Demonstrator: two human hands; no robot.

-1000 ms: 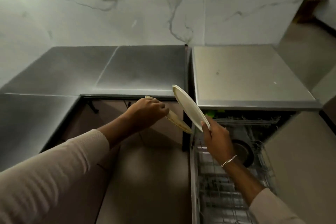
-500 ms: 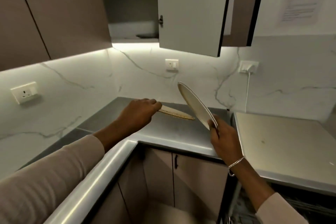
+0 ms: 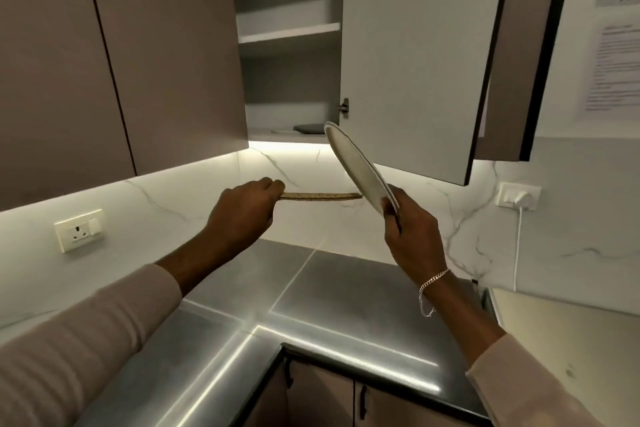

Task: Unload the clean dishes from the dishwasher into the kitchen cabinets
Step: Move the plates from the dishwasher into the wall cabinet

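The open cabinet (image 3: 289,33) hangs on the wall, and its pale door (image 3: 415,62) stands swung out to the right of the opening. Two shelves show inside. On the lowest shelf lies a dark flat thing (image 3: 308,128); I cannot tell what it is.

Below the open cabinet and a little to the left, the left hand (image 3: 242,211) holds a thin beige plate (image 3: 318,196). This plate is seen from its edge and lies almost level, pointing to the right. The fingers (image 3: 268,185) of this hand are curled close together and pinch the near end of the plate.

Just below the bottom edge of the cabinet opening, the right hand (image 3: 412,229) holds a white plate (image 3: 358,166). This plate is tilted, and its upper rim reaches in front of the lowest shelf. The fingers (image 3: 390,215) pinch its lower rim, with the thumb on the side that faces the camera. The far end of the beige plate comes just beside the white plate; I cannot tell if they touch. A silver bracelet (image 3: 433,284) is on the right wrist.

Well below the cabinet, the grey surface (image 3: 346,288) runs round a corner. On the marble wall under the cabinet there is a socket (image 3: 78,230) far to the left and a socket with a white plug (image 3: 517,196) to the right.
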